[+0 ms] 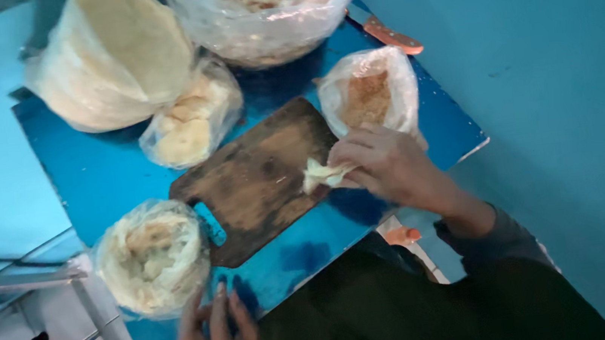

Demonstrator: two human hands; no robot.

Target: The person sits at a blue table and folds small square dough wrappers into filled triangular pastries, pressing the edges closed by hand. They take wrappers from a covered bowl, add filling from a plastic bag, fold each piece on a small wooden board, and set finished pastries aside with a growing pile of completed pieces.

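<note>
At the right edge of the dark wooden cutting board point(262, 178), the right hand point(385, 164) curls its fingers closed around a pale folded piece of dough point(322, 175), wrist bent and forearm running back toward the near right. The left hand point(219, 339) hangs near the table's point(105, 170) front edge with fingers spread and holding nothing, just below a plastic bag of pale shreds point(151, 257). A bag of brown crumbs point(370, 94) sits just beyond the right hand, with larger bags of pale food at the far side.

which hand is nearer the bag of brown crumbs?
Right. The right hand sits just below the bag of brown crumbs, holding a pale folded piece at the cutting board edge. The left hand is far off, by the bag of pale shreds.
</note>
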